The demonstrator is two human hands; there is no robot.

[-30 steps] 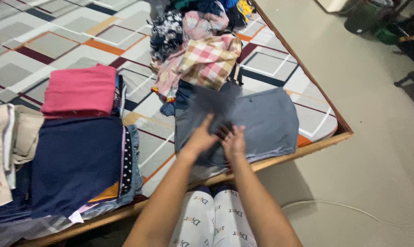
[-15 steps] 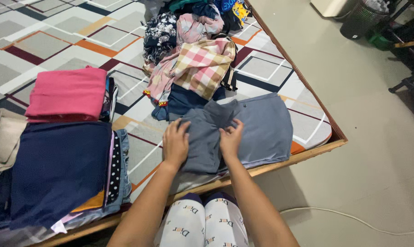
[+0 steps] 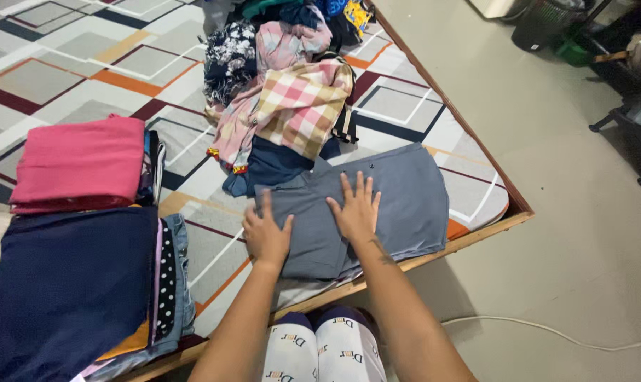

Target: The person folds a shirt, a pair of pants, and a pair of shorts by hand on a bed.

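A grey garment [image 3: 398, 198] lies partly folded on the bed near its front edge. My left hand [image 3: 266, 233] rests flat on the garment's left edge, fingers spread. My right hand [image 3: 354, 209] presses flat on the folded-over middle of it, fingers apart. Neither hand grips anything. Just behind the grey garment sits a loose heap of unfolded clothes, with a pink and yellow checked shirt [image 3: 303, 102] on top and a dark blue piece [image 3: 267, 166] under it.
Folded stacks lie to the left: a pink one [image 3: 80, 163] and a navy one [image 3: 69, 283] over patterned pieces. The bed's wooden frame [image 3: 469, 237] runs along the front and right. Beyond it is bare floor with a white cable [image 3: 547, 329]; dark bins [image 3: 540, 28] stand far right.
Both hands went from pinching and folding the grey garment's left part over to lying flat on it, fingers spread. The fold now lies smooth. The view shifted slightly right.
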